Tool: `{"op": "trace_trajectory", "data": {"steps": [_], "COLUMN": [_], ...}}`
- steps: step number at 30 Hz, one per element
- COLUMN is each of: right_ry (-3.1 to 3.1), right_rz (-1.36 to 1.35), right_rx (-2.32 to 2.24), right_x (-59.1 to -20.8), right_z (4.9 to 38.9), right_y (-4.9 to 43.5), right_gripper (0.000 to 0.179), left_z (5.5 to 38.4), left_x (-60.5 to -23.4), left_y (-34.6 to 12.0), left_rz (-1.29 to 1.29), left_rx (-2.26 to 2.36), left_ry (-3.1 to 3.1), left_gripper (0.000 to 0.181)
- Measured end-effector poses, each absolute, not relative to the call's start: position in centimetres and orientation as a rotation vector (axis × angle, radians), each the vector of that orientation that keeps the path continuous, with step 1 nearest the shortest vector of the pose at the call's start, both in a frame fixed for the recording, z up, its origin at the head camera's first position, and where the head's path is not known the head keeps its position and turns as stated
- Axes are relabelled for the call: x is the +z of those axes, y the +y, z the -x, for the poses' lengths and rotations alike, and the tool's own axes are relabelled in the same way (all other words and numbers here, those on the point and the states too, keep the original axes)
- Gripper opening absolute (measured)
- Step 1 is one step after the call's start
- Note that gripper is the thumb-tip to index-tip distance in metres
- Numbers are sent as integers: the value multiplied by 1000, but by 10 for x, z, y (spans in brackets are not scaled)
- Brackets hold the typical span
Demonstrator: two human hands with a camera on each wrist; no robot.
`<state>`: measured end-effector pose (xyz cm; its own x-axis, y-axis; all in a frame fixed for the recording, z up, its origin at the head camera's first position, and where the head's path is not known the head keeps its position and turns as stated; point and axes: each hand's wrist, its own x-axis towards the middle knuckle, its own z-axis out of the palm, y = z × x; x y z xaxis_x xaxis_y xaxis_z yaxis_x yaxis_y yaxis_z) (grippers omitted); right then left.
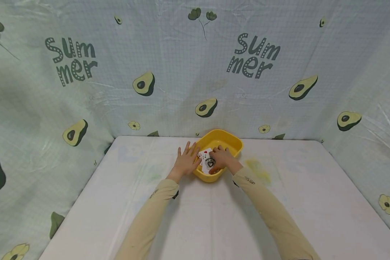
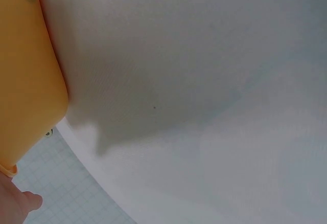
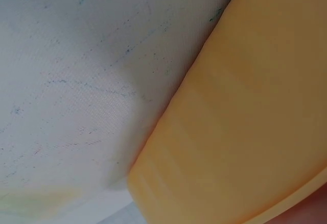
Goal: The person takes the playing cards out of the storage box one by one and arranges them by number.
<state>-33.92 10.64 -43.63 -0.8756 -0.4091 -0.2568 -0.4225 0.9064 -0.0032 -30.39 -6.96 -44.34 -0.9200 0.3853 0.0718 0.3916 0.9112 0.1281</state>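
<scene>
A yellow plastic basin (image 1: 219, 134) stands on the table. In it lie playing cards (image 1: 206, 163), the top one showing a red heart and a dark round emblem with a heart. My left hand (image 1: 186, 161) rests over the basin's left rim, fingers spread, thumb toward the cards. From the right, my right hand (image 1: 222, 158) reaches over the opposite rim, its fingers bent over the cards and its thumb apart from them, near the cards' lower end. Each wrist view mostly shows the basin's outer wall (image 2: 30, 75), with a bit of hand at the edge.
The white table (image 1: 195, 216) has faint coloured stains, one yellow-green patch right of the basin. Behind and at the sides hangs a pale cloth (image 1: 175, 47) printed with avocados, flowers and lettering. The basin stands close to the table's far edge.
</scene>
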Motion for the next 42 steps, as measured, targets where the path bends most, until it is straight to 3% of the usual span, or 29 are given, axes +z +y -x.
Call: {"op": "trace_trajectory", "data": {"steps": [33,42], "right_ry": [2825,2807], "right_rz": [591,534], "right_rx": [32,-25], "right_x": [-433,-444], "right_z": [334,347], "right_y": [107,107], "right_gripper": [93,95], "left_z": [303,302], "left_x": [-443,-442], "left_y": [-69,-69], "left_rz": [601,600], "left_rx": [-164,-168], "left_ry": [-3044,-3043], "left_gripper": [55,55]}}
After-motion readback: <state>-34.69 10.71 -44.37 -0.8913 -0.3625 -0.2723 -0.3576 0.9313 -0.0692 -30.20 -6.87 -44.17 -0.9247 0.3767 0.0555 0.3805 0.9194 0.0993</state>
